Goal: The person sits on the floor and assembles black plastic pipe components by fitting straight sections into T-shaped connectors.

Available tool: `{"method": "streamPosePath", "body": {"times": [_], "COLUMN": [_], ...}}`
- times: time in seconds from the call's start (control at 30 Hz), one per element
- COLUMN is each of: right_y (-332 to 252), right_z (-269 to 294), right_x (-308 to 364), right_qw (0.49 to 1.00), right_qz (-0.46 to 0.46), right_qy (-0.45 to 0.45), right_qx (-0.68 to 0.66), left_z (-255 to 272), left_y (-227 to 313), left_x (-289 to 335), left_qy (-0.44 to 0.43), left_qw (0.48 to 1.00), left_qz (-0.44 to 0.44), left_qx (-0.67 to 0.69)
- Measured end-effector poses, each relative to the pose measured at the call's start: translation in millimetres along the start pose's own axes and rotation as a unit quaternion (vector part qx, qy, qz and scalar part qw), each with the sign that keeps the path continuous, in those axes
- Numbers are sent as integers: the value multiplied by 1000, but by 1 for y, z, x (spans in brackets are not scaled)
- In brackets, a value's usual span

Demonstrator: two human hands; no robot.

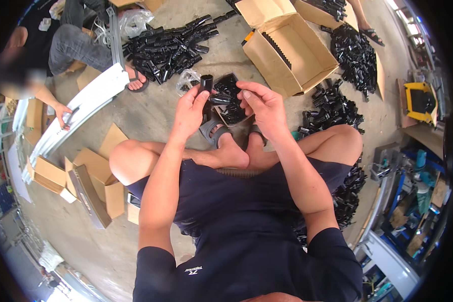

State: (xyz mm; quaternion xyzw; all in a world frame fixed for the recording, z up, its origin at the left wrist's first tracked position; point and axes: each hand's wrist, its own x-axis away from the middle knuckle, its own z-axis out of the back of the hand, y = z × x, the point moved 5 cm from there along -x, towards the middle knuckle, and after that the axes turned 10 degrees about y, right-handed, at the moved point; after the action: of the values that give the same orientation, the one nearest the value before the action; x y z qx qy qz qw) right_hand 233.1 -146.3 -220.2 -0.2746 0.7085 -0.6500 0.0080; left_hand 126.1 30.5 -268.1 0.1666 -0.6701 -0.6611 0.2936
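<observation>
My left hand (pixel 188 111) is closed round a glossy black tubular fitting (pixel 206 83), its round end pointing up past my thumb. A shorter black branch sticks out beside it toward the right; whether it is part of the same fitting I cannot tell. My right hand (pixel 267 106) is a little to the right, apart from the fitting, with thumb and fingers drawn together in a pinch. Anything between those fingertips is too small to make out. Below and between both hands stands a small open box (pixel 241 121) of small black parts, in front of my sandalled feet.
A heap of black fittings (pixel 171 48) lies ahead on the left, another pile (pixel 332 108) on the right. An open cardboard box (pixel 312 55) stands beyond my right hand. At the left, a seated co-worker's hand (pixel 62 115) touches long white profiles (pixel 80 103). Cardboard pieces (pixel 93 171) lie nearer.
</observation>
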Motion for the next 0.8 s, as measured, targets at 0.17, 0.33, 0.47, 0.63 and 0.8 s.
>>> {"method": "streamPosePath", "body": {"times": [0.17,0.33,0.47,0.63,0.8], "right_y": [-10,-9,-18,-29,-36], "right_z": [10,29,31,31,39], "right_x": [6,12,24,28,39], "right_qw": [999,998,995,991,985], "right_qz": [36,41,68,60,96], "right_qy": [-31,-24,-68,-118,-114], "right_qx": [-18,-37,-36,-15,88], "left_z": [-9,-23,-34,-44,-55], "left_y": [23,31,28,34,49], "left_x": [29,51,72,85,95], "left_qy": [-15,-20,-4,16,23], "left_qw": [994,992,992,995,998], "left_qz": [34,21,22,-10,-32], "left_qx": [104,124,123,100,58]}}
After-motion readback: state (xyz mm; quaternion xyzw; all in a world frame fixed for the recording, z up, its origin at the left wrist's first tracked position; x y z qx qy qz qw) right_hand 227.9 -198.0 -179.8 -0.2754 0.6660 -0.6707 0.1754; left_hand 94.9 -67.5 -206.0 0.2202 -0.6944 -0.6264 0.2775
